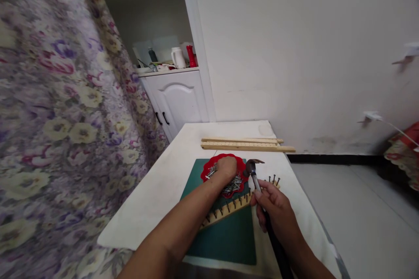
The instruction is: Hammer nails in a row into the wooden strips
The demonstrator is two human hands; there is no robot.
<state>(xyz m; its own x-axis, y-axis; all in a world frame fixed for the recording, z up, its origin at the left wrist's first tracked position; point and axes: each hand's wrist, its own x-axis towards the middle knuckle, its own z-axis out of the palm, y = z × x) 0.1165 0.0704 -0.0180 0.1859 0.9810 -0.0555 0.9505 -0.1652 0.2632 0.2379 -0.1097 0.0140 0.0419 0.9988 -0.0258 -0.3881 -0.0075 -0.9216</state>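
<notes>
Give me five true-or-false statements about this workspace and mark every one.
1. The right hand holds a hammer. True.
2. Dark nails stand upright in a wooden strip that lies partly over the green mat. True.
3. The left hand grips the hammer too. False: it reaches into the red dish of silvery nails.
4. The wooden pieces near the wall lie on the floor. False: they lie on the white table.
5. The cabinet doors stand wide open. False: they are closed.
</notes>
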